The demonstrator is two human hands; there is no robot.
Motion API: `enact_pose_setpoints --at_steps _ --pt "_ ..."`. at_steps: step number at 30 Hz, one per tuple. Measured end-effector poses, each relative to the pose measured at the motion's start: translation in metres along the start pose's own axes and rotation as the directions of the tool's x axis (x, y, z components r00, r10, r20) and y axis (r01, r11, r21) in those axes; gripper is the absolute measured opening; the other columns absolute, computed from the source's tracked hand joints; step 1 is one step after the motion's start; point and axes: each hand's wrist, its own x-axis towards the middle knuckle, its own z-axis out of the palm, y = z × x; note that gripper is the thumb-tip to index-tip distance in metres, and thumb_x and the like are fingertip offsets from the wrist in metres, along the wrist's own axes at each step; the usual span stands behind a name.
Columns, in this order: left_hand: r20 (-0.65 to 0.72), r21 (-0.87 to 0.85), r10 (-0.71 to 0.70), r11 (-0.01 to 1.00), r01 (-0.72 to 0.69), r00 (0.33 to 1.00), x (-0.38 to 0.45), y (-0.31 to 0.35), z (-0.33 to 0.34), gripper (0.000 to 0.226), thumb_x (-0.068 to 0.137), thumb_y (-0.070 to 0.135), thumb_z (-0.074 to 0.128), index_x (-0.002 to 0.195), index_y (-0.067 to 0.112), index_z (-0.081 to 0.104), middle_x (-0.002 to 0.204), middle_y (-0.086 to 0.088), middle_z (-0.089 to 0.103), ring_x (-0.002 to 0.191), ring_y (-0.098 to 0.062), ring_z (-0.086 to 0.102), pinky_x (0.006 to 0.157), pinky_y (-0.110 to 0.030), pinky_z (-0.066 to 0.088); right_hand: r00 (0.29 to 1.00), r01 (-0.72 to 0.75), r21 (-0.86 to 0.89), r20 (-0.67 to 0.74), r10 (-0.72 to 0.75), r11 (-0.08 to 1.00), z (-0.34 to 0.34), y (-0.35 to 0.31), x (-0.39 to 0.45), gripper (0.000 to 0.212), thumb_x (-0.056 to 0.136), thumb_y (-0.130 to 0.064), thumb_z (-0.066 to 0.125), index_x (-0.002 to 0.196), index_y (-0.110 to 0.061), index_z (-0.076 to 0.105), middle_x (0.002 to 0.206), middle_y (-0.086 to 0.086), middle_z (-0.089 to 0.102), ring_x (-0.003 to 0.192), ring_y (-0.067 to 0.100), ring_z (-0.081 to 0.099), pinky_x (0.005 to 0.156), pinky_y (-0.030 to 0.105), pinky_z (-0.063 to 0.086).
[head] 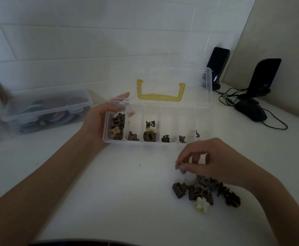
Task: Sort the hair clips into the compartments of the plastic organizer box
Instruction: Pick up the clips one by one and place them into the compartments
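So the clear organizer box [158, 121] sits mid-frame, lid up, dark clips in most compartments. Left hand [99, 118] comes in from lower left and grips the box's left end, fingers wrapped round it. Right hand [210, 160] hovers lower right over the loose clip pile [207, 192], fingertips pinching one small clip [178, 166].

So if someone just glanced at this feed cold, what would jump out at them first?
Probably the clear organizer box at centre, lid up with its yellow handle, dark hair clips already in several compartments. The left hand grips its left end. Nearer, the right hand pinches a small clip above the loose pile of clips on the white table.
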Motion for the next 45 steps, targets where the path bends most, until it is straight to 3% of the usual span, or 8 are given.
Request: enact_pose_setpoints --at_steps 5,11,17,23,29,34,38,45 --pt "-0.032 -0.026 -0.024 0.999 0.023 0.999 -0.002 -0.006 0.003 0.057 0.061 0.019 0.064 0.118 0.016 0.063 0.101 -0.005 0.073 0.085 -0.022 0.069 0.069 -0.031 0.057 0.981 0.065 0.255 -0.195 -0.015 0.965 0.004 -0.003 0.004 0.009 0.077 -0.014 0.071 0.086 -0.017 0.072 0.079 -0.009 0.074 0.056 0.012 0.067 0.047 0.01 0.044" --pt "0.011 0.017 -0.025 1.0 0.025 1.0 -0.004 -0.011 0.004 0.059 0.058 0.022 0.063 0.117 0.02 0.066 0.121 -0.009 0.064 0.099 -0.027 0.063 0.09 -0.039 0.047 0.935 0.088 0.405 -0.348 0.064 0.91 0.007 0.001 0.006 0.009 0.082 -0.006 0.066 0.089 -0.012 0.068 0.085 0.001 0.075 0.052 0.025 0.067 0.039 0.024 0.047" --pt "0.07 0.03 0.011 0.999 -0.013 0.998 -0.006 -0.013 0.008 0.063 0.05 0.015 0.066 0.114 0.019 0.067 0.125 -0.007 0.063 0.106 -0.026 0.062 0.098 -0.042 0.044 0.909 0.041 0.354 -0.402 0.112 0.934 0.012 0.004 0.008 0.009 0.085 -0.009 0.064 0.091 -0.013 0.069 0.087 -0.006 0.075 0.047 0.023 0.066 0.037 0.024 0.047" --pt "0.078 0.047 0.035 0.998 -0.039 0.996 -0.01 -0.013 0.012 0.058 0.063 0.008 0.044 0.118 0.017 0.063 0.113 -0.011 0.063 0.105 -0.028 0.057 0.097 -0.039 0.043 0.892 0.016 0.323 -0.432 0.132 0.946 0.014 0.003 0.007 0.01 0.085 -0.009 0.063 0.091 -0.015 0.069 0.09 -0.01 0.075 0.044 0.024 0.065 0.035 0.025 0.047" --pt "0.172 0.116 0.055 0.99 -0.076 0.984 -0.013 -0.01 0.012 0.079 0.034 0.013 0.074 0.112 0.02 0.066 0.11 -0.006 0.069 0.108 -0.026 0.061 0.103 -0.042 0.042 0.869 0.004 0.294 -0.474 0.142 0.956 0.017 0.004 0.008 0.007 0.084 -0.011 0.065 0.088 -0.015 0.069 0.085 -0.012 0.074 0.04 0.022 0.062 0.033 0.024 0.043" --pt "0.141 0.141 0.047 0.988 -0.067 0.989 -0.01 -0.009 0.009 0.065 0.055 0.006 0.055 0.117 0.02 0.063 0.127 -0.014 0.06 0.123 -0.031 0.053 0.111 -0.046 0.032 0.859 0.046 0.287 -0.5 0.108 0.957 0.018 0.003 0.009 0.006 0.083 -0.011 0.066 0.086 -0.016 0.069 0.086 -0.009 0.074 0.043 0.023 0.063 0.032 0.023 0.043" --pt "0.139 0.145 0.035 0.988 -0.056 0.99 -0.007 -0.01 0.005 0.064 0.061 0.006 0.043 0.121 0.02 0.061 0.129 -0.014 0.059 0.118 -0.031 0.055 0.109 -0.047 0.034 0.813 0.072 0.289 -0.572 0.112 0.955 0.014 0.002 0.007 0.004 0.084 -0.014 0.067 0.086 -0.015 0.069 0.085 -0.009 0.074 0.049 0.02 0.064 0.036 0.022 0.043" --pt "0.173 0.103 0.036 0.993 -0.054 0.984 -0.007 -0.01 0.006 0.069 0.039 0.016 0.069 0.108 0.023 0.069 0.113 -0.005 0.07 0.102 -0.023 0.067 0.084 -0.036 0.054 0.662 0.145 0.25 -0.744 0.094 0.957 0.005 -0.004 0.004 0.007 0.085 -0.011 0.064 0.084 -0.017 0.065 0.086 -0.01 0.072 0.048 0.012 0.06 0.041 0.01 0.041"
